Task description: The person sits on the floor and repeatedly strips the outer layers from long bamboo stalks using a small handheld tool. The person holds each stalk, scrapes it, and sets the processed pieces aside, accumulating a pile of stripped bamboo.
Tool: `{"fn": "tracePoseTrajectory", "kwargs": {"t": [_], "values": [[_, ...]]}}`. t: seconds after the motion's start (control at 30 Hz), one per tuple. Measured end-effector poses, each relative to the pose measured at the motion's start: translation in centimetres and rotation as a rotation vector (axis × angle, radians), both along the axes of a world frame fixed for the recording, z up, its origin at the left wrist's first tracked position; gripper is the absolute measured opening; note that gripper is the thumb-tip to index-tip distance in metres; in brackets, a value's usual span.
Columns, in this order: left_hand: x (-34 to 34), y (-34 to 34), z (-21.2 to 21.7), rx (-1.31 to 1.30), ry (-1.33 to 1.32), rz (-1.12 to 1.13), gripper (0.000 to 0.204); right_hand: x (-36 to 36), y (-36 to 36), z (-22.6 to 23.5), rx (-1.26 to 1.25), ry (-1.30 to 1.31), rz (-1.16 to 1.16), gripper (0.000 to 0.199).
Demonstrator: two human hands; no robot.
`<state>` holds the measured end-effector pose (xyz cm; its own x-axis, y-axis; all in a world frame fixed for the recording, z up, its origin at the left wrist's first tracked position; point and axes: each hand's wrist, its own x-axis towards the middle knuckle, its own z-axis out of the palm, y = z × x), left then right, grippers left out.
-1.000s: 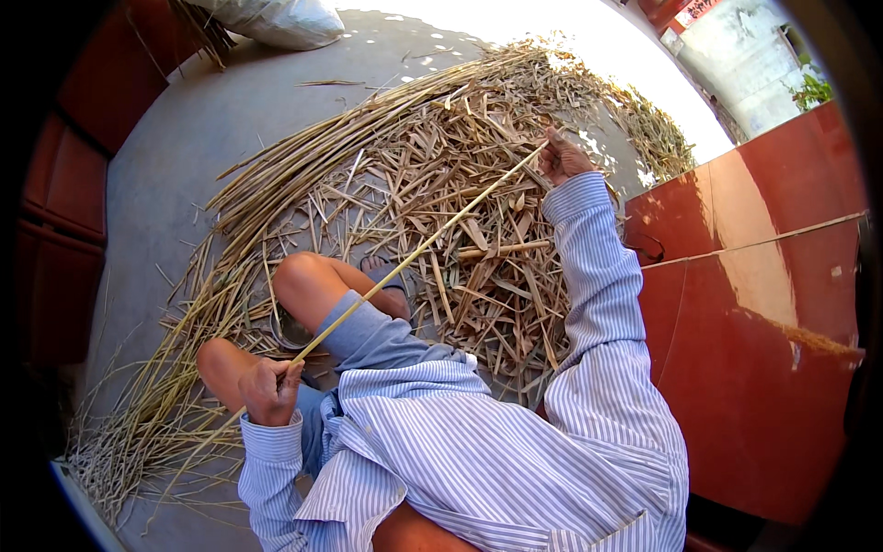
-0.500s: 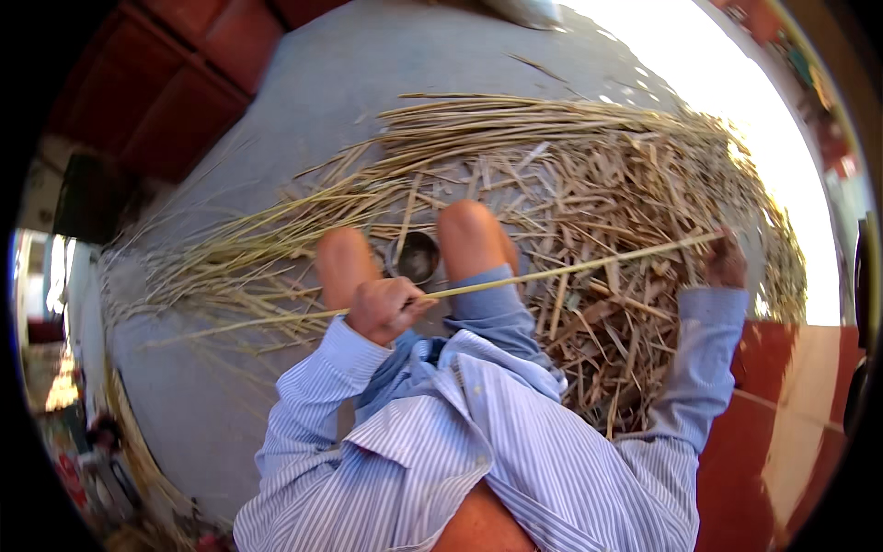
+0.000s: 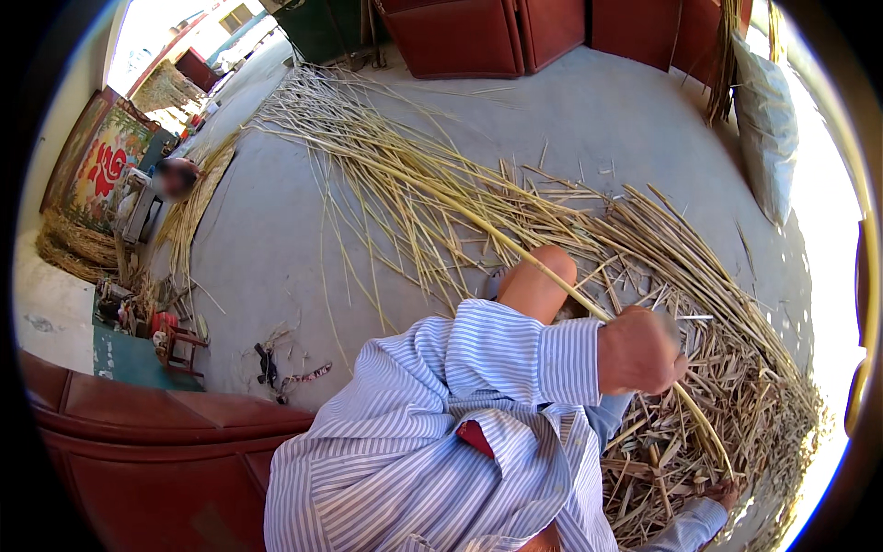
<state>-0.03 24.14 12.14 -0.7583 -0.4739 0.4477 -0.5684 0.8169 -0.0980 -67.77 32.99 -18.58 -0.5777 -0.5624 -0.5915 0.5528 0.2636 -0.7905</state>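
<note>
The left hand (image 3: 641,351) is closed in a fist around a long pale reed stalk (image 3: 515,247), beside the raised knee (image 3: 538,276). The right hand (image 3: 727,492) lies low at the frame edge among the cut reed scraps (image 3: 681,432); whether its fingers are closed on the stalk cannot be determined.

Orientation: the stalk's long axis runs diagonally, from the upper left, over the loose reed pile (image 3: 386,156) on the concrete floor (image 3: 276,258), past the knee, through the fist, down toward the right hand.

Risks, as judged:
- The long free end may snag in the pile and kink or snap the stalk.
- A split edge may cut the gripping palm if the stalk slides
</note>
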Motion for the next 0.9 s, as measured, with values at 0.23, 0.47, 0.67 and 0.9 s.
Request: {"fn": "tracePoseTrajectory", "kwargs": {"t": [0.23, 0.47, 0.67, 0.9], "values": [[11.5, -9.5, -3.7, -0.084, -0.332, 0.251, 0.011, 14.4, -7.7, 6.2, -0.163, -0.118, 0.114, 0.017], [24.0, -15.7, -10.4, -0.078, -0.58, 0.615, 0.014, 50.9, -15.0, 13.7, -0.313, -0.377, 0.729, 0.02], [32.1, -14.8, -19.8, 0.31, -0.66, 0.792, 0.018, 60.3, -13.8, 20.8, -0.308, -0.461, 1.225, 0.033], [41.6, -11.4, -26.5, 0.6, -0.882, 0.823, 0.025, 49.5, -14.8, 16.7, -0.337, 0.027, 0.686, 0.027]]}}
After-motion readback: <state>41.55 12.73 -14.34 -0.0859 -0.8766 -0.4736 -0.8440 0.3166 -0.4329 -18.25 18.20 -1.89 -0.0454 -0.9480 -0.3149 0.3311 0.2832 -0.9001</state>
